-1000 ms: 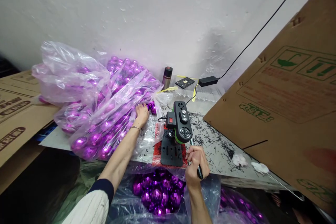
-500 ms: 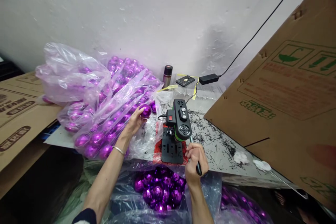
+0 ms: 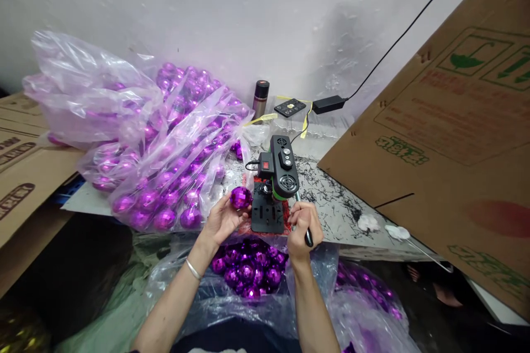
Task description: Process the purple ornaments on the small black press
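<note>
Left hand has moved the purple ball from the edge of the big bag to just left of the black plate; right hand still on the lever. Left fingers pinch the ball at its left side and underside; right fingers curled round the handle.

Materials: bag is thin, creased, see-through film, stuffed with balls. Machine is matte black with round vented grilles, push buttons and a red switch; slotted flat plate below it, red sheet under that. Bench flat, pale grey, strewn with short black bristly scraps right of the machine. Carton is brown cardboard, green and red print.

Ball: round, mirror-shiny, faceted, deep magenta with bright glints. Matching balls heaped in loose film below the bench edge.

Hidden: left fingertips partly behind the ball; most of the lever under the right hand. Carton cut off at right. Balls deep in the bag blur under the film. Gold item bottom left is dark and cropped, can't identify.
</note>
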The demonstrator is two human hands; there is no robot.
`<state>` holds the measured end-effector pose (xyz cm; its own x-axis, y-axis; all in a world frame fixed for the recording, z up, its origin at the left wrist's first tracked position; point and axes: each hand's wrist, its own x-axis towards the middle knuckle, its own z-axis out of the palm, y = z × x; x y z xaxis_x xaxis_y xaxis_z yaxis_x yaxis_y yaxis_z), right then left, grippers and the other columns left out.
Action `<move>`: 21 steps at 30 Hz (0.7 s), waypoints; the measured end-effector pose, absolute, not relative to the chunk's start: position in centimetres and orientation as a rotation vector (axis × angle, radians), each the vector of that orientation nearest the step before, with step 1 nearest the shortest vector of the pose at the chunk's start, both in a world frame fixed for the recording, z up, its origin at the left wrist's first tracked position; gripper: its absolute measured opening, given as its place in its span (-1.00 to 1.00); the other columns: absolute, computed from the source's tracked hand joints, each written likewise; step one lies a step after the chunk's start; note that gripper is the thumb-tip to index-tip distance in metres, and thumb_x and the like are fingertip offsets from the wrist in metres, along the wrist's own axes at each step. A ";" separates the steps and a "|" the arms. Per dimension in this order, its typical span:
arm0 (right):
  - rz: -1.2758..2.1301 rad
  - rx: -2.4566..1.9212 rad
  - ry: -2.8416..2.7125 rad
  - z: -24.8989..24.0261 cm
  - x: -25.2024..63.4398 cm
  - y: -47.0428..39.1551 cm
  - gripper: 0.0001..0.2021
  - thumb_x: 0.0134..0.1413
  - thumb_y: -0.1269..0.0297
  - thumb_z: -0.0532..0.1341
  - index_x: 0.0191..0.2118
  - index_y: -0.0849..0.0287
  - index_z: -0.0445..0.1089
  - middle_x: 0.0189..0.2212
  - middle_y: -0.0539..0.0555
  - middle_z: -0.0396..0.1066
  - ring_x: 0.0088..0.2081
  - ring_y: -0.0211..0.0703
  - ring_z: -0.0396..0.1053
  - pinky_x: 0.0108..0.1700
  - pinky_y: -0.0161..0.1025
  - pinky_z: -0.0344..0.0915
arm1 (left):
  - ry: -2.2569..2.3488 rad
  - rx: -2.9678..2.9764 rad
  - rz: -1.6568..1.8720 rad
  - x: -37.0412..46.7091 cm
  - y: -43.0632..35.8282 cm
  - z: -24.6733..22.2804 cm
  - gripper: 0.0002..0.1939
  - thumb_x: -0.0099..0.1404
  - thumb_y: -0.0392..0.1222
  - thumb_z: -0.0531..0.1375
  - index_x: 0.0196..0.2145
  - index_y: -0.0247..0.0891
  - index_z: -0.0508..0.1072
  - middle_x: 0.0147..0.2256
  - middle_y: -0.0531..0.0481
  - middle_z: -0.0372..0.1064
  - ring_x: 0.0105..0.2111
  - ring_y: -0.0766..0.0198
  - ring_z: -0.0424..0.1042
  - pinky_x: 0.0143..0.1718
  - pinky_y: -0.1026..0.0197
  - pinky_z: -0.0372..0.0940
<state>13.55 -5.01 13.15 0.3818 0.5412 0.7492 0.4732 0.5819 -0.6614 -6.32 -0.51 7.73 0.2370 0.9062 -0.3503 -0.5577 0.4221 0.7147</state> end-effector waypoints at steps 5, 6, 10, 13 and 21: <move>0.083 -1.050 -1.225 13.8 13.4 -5.1 -0.53 0.58 0.20 0.05 -0.50 0.06 0.23 -0.51 -0.03 0.33 -0.45 -0.22 0.32 -0.37 -0.19 0.22 | 0.960 0.655 1.020 -4.9 -1.1 6.1 -0.45 0.19 0.12 0.55 0.01 -0.22 0.57 -0.10 -0.12 0.67 -0.26 0.20 0.66 -0.28 0.23 0.54; 0.089 -1.047 -1.220 14.1 13.3 -5.0 -0.53 0.58 0.20 0.06 -0.50 0.06 0.23 -0.51 -0.04 0.32 -0.43 -0.22 0.33 -0.36 -0.19 0.23 | 0.996 0.719 1.027 -4.5 -0.9 5.7 -0.39 0.18 0.14 0.55 0.06 -0.21 0.56 -0.07 -0.11 0.67 -0.26 0.20 0.65 -0.27 0.22 0.53; 0.106 -1.046 -1.197 15.7 13.4 -4.6 -0.51 0.58 0.15 0.07 -0.52 0.04 0.19 -0.57 -0.08 0.20 -0.42 -0.20 0.34 -0.32 -0.19 0.25 | 1.152 1.027 1.068 -2.8 -0.2 4.1 -0.30 0.13 0.17 0.55 0.11 -0.22 0.57 -0.16 -0.04 0.64 -0.26 0.19 0.59 -0.20 0.18 0.49; 0.120 -1.089 -1.205 16.7 13.6 -4.2 -0.48 0.58 0.08 0.06 -0.52 0.03 0.15 -0.58 -0.09 0.15 -0.44 -0.21 0.31 -0.31 -0.18 0.25 | 1.283 1.278 1.021 -1.9 0.2 3.3 -0.34 0.16 0.15 0.52 0.12 -0.24 0.62 -0.44 0.12 0.47 -0.41 0.20 0.47 -0.28 0.16 0.41; 0.104 -1.076 -1.236 17.0 13.6 -4.4 -0.48 0.60 0.09 0.04 -0.53 0.04 0.16 -0.57 -0.08 0.18 -0.45 -0.23 0.31 -0.36 -0.20 0.24 | 1.321 1.699 0.957 -0.9 0.4 3.9 -0.39 0.35 0.12 0.45 0.25 -0.19 0.57 -0.17 -0.07 0.66 -0.21 0.03 0.62 -0.07 0.02 0.51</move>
<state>13.58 -4.45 17.03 0.3891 0.5915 0.7062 0.4651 0.5356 -0.7048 -0.88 0.43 3.93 0.1815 0.9780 0.1028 0.4027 -0.1693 0.8996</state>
